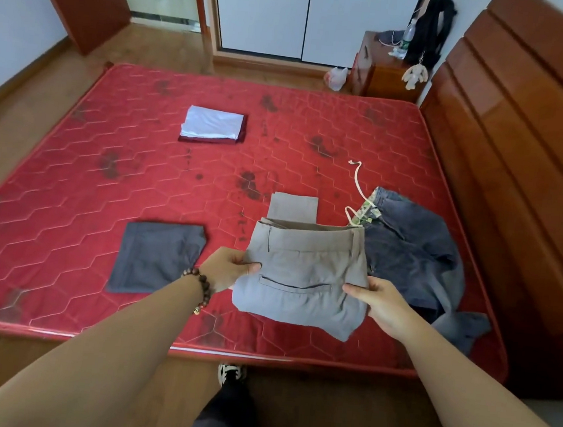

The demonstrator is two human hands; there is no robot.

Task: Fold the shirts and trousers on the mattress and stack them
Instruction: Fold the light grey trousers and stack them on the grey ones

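I hold the grey-brown trousers in the lower middle of the frame, over the near part of the red mattress. My left hand pinches their left edge, thumb on top and fingers underneath; a brown bead bracelet sits on that wrist. My right hand grips the right edge the same way, thumb lying across the cloth. Both forearms reach forward from the bottom corners of the frame, bare. The trousers are folded over, waistband up and a back pocket slit facing me, while their legs lie flat on the mattress just beyond.

Left of my hands a folded dark grey garment lies flat on the mattress. Further up, left of centre, a small stack has a pale folded shirt on top of a dark red one. To the right of the trousers a dark blue pair lies crumpled and unfolded, with a patterned waistband lining and a pale drawstring trailing upward.

I can read no labels or writing on any of the clothes.
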